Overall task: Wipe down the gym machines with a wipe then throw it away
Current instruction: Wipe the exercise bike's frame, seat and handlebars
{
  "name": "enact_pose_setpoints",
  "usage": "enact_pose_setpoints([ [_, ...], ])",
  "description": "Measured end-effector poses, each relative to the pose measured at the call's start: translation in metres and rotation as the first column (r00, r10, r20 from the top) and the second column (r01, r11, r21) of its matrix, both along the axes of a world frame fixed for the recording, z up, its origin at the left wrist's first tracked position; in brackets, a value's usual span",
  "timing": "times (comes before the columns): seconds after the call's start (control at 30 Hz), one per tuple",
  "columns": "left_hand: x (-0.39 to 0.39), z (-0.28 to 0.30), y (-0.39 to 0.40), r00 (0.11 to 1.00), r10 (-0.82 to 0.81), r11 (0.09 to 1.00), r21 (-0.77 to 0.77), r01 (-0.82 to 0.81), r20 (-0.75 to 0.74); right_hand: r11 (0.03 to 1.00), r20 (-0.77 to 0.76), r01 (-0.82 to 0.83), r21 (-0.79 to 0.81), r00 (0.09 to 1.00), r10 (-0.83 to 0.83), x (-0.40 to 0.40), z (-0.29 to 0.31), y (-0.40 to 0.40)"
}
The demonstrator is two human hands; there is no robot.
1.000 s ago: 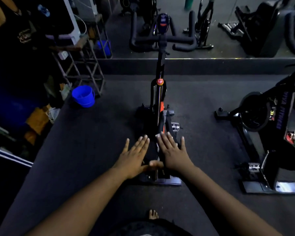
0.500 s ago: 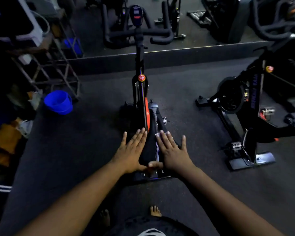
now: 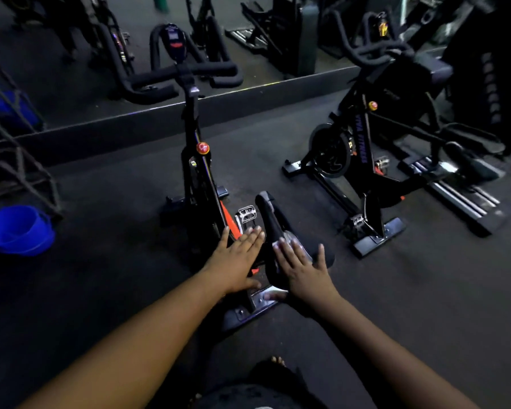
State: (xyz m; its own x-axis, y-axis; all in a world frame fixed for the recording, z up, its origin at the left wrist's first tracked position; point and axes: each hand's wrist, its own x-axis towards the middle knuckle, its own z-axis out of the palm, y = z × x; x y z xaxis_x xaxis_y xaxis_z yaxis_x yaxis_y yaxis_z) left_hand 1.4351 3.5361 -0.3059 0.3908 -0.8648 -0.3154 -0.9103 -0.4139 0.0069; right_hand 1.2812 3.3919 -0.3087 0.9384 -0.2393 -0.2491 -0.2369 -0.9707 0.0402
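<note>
A black spin bike (image 3: 199,172) with an orange stripe and a red knob stands straight ahead of me on the dark floor. Its black saddle (image 3: 270,219) points away from me. My left hand (image 3: 236,258) is held flat with straight fingers just left of the saddle. My right hand (image 3: 301,270) lies flat with spread fingers on the saddle's rear right part. No wipe shows in either hand.
A second black spin bike (image 3: 375,160) stands to the right. A blue bucket (image 3: 17,230) sits on the floor at the left beside a metal rack (image 3: 15,160). A mirror wall (image 3: 248,39) with a low ledge runs behind the bikes. My bare toes (image 3: 278,361) show below.
The view has swung to the right and tilted, so the bike and bucket shifted left in the picture. Both hands stay flat at the saddle, now slightly further apart.
</note>
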Motion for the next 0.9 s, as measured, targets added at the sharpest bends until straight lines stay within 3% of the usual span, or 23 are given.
enact_pose_setpoints([
  [0.2, 0.031, 0.018, -0.016, 0.989, -0.123, 0.992, -0.011, 0.124, 0.087, 0.975, 0.060, 0.222, 0.003, 0.973, -0.222, -0.010, -0.011, 0.015],
  [0.37, 0.070, 0.019, -0.036, 0.987, -0.104, 0.995, 0.008, 0.104, 0.118, 0.835, 0.024, 0.529, 0.153, 0.842, -0.538, -0.002, -0.002, -0.016],
  [0.43, 0.084, 0.015, -0.043, 0.978, -0.134, 0.991, 0.021, 0.132, 0.158, 0.800, 0.004, 0.550, 0.239, 0.824, -0.567, 0.030, 0.004, -0.024],
  [0.6, 0.109, 0.008, -0.055, 0.952, -0.226, 0.974, 0.054, 0.220, 0.205, 0.827, -0.012, 0.476, 0.301, 0.869, -0.495, 0.093, 0.008, -0.032],
  [0.73, 0.124, -0.001, -0.065, 0.942, -0.301, 0.954, 0.030, 0.300, 0.151, 0.841, -0.047, 0.510, 0.180, 0.859, -0.510, 0.061, 0.006, -0.035],
  [0.83, 0.141, -0.009, -0.066, 0.920, -0.373, 0.927, 0.005, 0.375, 0.123, 0.777, -0.098, 0.626, 0.064, 0.779, -0.619, 0.038, 0.009, -0.027],
  [0.9, 0.153, -0.014, -0.065, 0.902, -0.423, 0.905, -0.019, 0.426, 0.091, 0.725, -0.116, 0.683, 0.088, 0.730, -0.674, 0.050, 0.013, -0.018],
])
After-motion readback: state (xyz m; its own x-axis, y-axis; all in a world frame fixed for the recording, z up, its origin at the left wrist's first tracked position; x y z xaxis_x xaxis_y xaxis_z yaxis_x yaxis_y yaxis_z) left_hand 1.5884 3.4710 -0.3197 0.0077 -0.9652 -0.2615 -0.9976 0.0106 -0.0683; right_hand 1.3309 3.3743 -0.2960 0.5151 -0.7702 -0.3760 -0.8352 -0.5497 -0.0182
